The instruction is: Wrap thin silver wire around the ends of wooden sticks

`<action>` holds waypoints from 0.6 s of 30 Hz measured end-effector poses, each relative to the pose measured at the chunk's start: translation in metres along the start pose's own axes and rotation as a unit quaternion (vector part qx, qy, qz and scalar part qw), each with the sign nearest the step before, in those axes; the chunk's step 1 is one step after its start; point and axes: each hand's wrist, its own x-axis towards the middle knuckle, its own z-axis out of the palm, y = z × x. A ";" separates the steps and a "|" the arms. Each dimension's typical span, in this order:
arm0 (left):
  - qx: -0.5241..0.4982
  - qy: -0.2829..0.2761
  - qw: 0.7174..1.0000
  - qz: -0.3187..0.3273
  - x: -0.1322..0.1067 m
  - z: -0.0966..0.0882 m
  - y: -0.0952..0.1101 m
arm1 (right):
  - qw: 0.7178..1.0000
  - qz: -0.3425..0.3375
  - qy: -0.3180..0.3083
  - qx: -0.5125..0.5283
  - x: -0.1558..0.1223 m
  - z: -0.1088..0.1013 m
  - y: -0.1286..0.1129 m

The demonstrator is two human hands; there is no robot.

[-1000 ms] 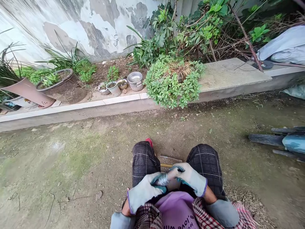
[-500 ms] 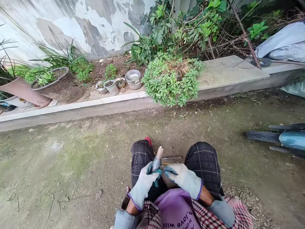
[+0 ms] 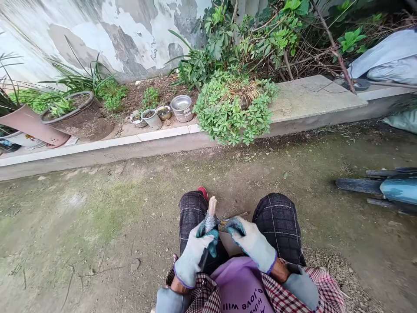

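My left hand [image 3: 197, 248], in a white glove with teal-coated fingers, is closed around a wooden stick [image 3: 212, 206] held upright between my knees. Grey wire [image 3: 210, 221] is wound in close turns around the stick, below its bare top. My right hand [image 3: 250, 241], gloved the same way, is pinched just to the right of the stick. A thin grey strand seems to run from the winding to its fingertips, though the fingers partly hide it. Behind my hands lies another thin stick [image 3: 239, 215], partly covered.
Ahead runs a low planter ledge [image 3: 140, 138] with a large clay pot [image 3: 80, 124], small pots, a metal bowl [image 3: 181, 108] and a leafy bush [image 3: 234, 113]. On the right stands a blue object with a dark wheel [image 3: 358, 186]. Twigs lie on the dirt at left.
The wrapped stick has shifted slightly left and become more upright. My right hand has turned, its fingertips now higher and farther from my left hand.
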 end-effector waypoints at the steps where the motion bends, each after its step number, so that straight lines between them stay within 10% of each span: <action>1: -0.032 0.001 0.999 -0.009 0.001 0.002 -0.003 | 1.000 -0.003 0.012 0.011 -0.001 -0.001 -0.002; 12: -0.089 0.123 0.988 0.020 0.013 0.030 0.000 | 1.000 -0.030 -0.010 -0.002 -0.014 -0.018 -0.033; 18: -0.144 0.077 0.986 -0.034 0.007 0.030 0.002 | 0.996 -0.089 0.021 -0.010 -0.013 -0.023 -0.033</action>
